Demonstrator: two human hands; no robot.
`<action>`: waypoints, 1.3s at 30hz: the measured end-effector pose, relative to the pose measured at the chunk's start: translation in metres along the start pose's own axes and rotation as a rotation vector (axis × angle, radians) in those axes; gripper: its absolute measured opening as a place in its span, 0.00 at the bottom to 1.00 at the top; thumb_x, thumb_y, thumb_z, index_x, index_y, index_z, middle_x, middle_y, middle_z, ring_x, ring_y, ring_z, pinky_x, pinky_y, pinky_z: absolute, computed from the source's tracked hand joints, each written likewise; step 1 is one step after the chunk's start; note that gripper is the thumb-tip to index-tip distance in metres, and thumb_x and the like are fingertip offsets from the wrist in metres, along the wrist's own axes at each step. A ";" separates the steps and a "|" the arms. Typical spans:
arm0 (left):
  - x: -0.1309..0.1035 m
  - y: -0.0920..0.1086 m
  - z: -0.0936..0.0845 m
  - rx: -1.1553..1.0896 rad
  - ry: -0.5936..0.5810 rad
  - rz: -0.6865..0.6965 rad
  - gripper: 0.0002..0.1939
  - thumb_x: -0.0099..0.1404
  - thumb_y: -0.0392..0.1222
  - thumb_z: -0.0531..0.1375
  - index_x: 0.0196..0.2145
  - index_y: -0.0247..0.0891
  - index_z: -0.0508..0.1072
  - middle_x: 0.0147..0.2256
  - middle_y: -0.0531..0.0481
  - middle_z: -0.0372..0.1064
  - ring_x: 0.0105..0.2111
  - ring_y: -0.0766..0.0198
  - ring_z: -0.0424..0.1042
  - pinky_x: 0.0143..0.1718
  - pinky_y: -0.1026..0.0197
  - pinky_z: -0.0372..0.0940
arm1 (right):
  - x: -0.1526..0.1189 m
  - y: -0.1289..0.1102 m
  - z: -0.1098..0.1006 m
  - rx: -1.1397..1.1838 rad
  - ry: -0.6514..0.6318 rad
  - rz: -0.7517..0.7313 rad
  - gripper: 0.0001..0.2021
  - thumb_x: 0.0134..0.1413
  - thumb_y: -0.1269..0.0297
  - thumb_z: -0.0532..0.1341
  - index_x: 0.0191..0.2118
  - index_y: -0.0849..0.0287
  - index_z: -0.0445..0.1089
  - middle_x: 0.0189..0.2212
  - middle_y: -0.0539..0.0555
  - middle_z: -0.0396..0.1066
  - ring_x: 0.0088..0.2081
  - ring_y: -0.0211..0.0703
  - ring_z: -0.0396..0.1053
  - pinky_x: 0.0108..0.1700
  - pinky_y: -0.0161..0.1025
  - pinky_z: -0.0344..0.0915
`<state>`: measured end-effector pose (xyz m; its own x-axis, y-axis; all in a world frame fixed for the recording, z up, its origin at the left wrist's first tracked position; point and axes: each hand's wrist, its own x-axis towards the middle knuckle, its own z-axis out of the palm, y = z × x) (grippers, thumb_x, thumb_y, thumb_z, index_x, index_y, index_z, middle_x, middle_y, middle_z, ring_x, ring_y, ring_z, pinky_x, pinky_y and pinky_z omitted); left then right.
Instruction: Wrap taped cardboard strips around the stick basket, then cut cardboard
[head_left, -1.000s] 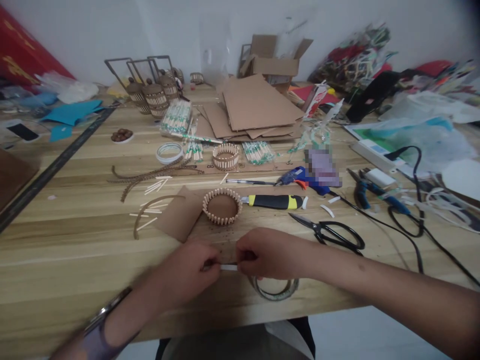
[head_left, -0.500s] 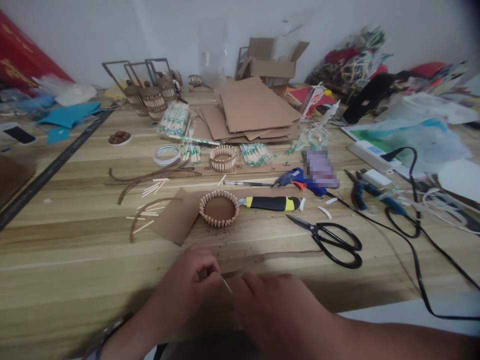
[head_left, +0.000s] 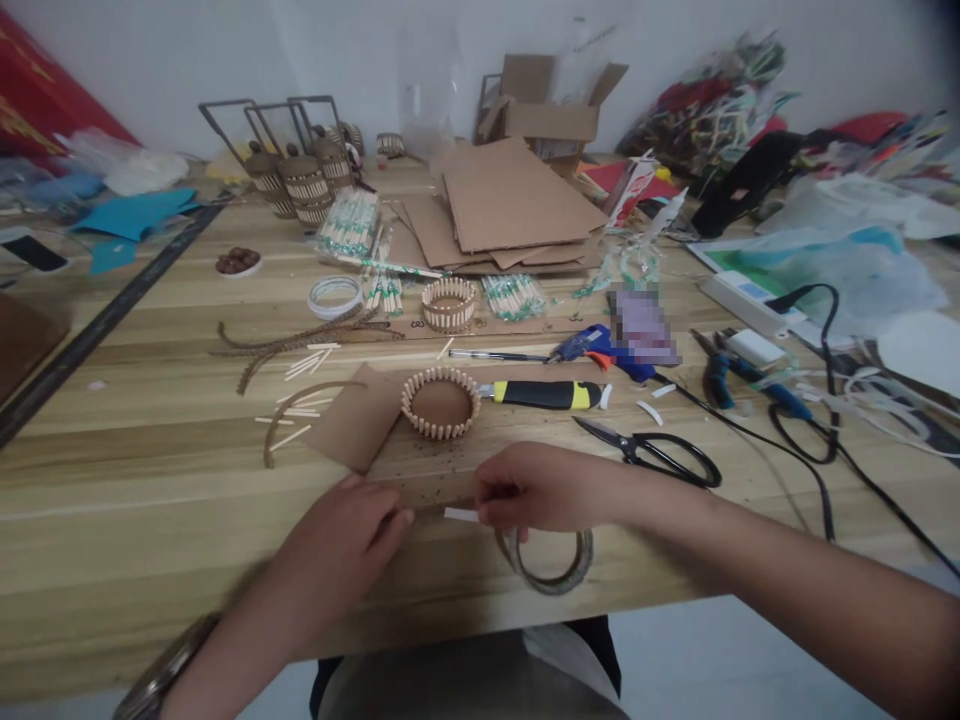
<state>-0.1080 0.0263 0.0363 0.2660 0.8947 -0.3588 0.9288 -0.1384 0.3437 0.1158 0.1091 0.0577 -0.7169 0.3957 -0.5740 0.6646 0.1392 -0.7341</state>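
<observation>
My right hand [head_left: 525,490] pinches a short white strip [head_left: 460,515], whose free end points left. Under that hand, a roll of tape [head_left: 555,575] lies at the table's front edge. My left hand [head_left: 360,530] is left of the strip, its fingers curled together; whatever they hold, if anything, is too small to tell. Just beyond both hands stands a round ring of wooden pegs [head_left: 441,404] on a brown base. A yellow and black cutter [head_left: 546,394] touches its right side, and a brown cardboard piece [head_left: 358,425] lies to its left.
Black scissors [head_left: 660,455] lie beyond my right forearm. A blue glue gun [head_left: 589,347], pliers [head_left: 720,375] and black cables spread to the right. Loose sticks [head_left: 307,405] and curved brown strips are at the left. Stacked cardboard [head_left: 517,205] and small lidded containers [head_left: 306,185] stand behind.
My hands have moved apart, the right one forward and to the right. The tape roll and the white strip now show clearly. The view has shifted slightly.
</observation>
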 end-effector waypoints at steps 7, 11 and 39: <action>-0.002 0.006 0.012 0.290 0.157 -0.001 0.10 0.69 0.38 0.55 0.32 0.37 0.74 0.33 0.42 0.75 0.40 0.45 0.73 0.41 0.45 0.68 | 0.027 0.017 0.006 0.072 -0.093 -0.030 0.08 0.58 0.70 0.57 0.27 0.59 0.64 0.18 0.43 0.64 0.21 0.35 0.68 0.26 0.31 0.57; -0.011 0.004 0.039 0.427 0.438 0.199 0.10 0.67 0.31 0.54 0.38 0.35 0.75 0.37 0.42 0.76 0.37 0.49 0.74 0.38 0.48 0.71 | 0.027 0.016 0.004 0.062 -0.109 -0.034 0.08 0.57 0.68 0.58 0.27 0.58 0.64 0.18 0.43 0.64 0.22 0.36 0.69 0.26 0.31 0.57; -0.022 -0.002 0.085 0.352 0.685 0.481 0.17 0.69 0.26 0.47 0.45 0.31 0.75 0.46 0.37 0.77 0.46 0.52 0.77 0.44 0.52 0.76 | 0.030 -0.003 -0.007 -0.123 -0.156 0.041 0.09 0.55 0.70 0.57 0.25 0.60 0.66 0.18 0.44 0.66 0.21 0.32 0.65 0.26 0.30 0.55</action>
<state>-0.0942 -0.0292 -0.0304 0.5386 0.7476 0.3885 0.8119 -0.5838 -0.0021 0.0935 0.1275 0.0452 -0.7063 0.2597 -0.6585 0.7077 0.2400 -0.6645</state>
